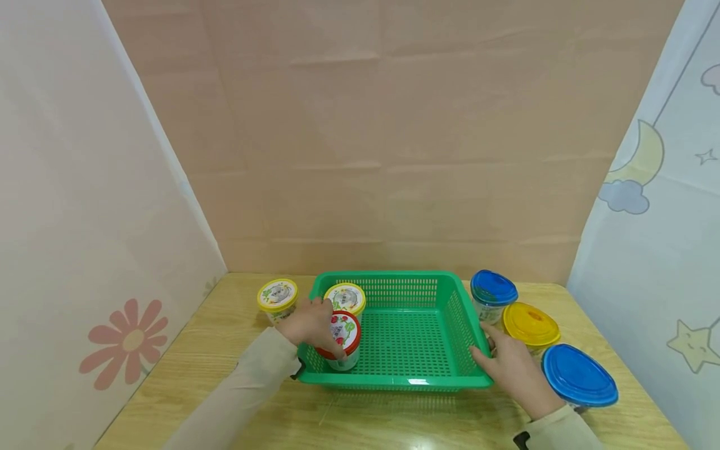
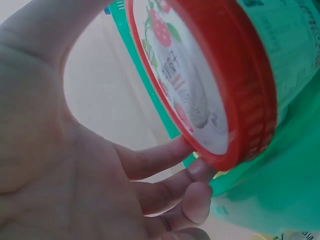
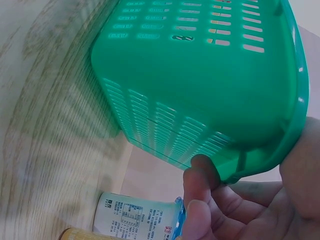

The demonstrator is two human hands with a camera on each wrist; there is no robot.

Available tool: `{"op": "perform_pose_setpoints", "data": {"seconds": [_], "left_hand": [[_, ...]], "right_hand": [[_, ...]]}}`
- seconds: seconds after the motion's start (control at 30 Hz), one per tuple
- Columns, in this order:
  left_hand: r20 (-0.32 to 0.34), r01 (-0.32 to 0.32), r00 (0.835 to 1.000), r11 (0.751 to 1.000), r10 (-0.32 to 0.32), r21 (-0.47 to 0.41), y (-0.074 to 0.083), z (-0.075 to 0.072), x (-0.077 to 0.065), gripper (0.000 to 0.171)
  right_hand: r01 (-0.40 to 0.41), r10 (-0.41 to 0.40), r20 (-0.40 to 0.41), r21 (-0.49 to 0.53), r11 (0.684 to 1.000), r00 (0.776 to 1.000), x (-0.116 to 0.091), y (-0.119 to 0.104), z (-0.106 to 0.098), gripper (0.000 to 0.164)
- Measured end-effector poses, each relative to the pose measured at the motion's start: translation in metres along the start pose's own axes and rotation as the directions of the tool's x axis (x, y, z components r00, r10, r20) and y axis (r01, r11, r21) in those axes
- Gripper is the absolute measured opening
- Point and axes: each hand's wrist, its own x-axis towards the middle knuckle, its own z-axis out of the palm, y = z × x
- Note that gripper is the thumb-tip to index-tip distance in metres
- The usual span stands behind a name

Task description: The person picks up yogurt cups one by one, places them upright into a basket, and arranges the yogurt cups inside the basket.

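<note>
My left hand [image 1: 306,323] holds a clear tub with a red strawberry-print lid [image 1: 350,331] at the left end of a green plastic basket [image 1: 402,380]. In the left wrist view its fingertips meet the edge of the red lid [image 2: 250,95], and the palm stays off the lid's top. Just behind, inside the basket, stands a yellow-lidded tub [image 1: 345,295]. My right hand [image 1: 514,369] grips the basket's right rim, with the thumb over the edge and curled fingers [image 3: 197,182] against the outer wall.
Another yellow-lidded tub [image 1: 278,295] stands left of the basket. Along the right side are a blue-lidded tub [image 1: 492,289], a yellow-lidded container [image 1: 531,324] and a larger blue-lidded container [image 1: 579,375], close by my right hand. Walls bound the wooden table [image 1: 197,375] behind and on both sides.
</note>
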Motion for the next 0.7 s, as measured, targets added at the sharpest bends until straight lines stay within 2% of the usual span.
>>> {"op": "perform_pose_setpoints", "data": {"seconds": [0.27,0.7], "left_hand": [[0.048,0.026,0.999,0.999,-0.023,-0.043,0.004,-0.0006,-0.0008,0.102],[0.072,0.029,0.997,0.999,-0.03,0.013,0.0071,0.0006,0.0004,0.099]], "right_hand": [[0.0,0.0,0.005,0.001,1.0,1.0,0.0005,0.0002,-0.0008,0.062],[0.001,-0.001,0.006,0.013,1.0,1.0,-0.0014,-0.0012,-0.0002,0.061]]}}
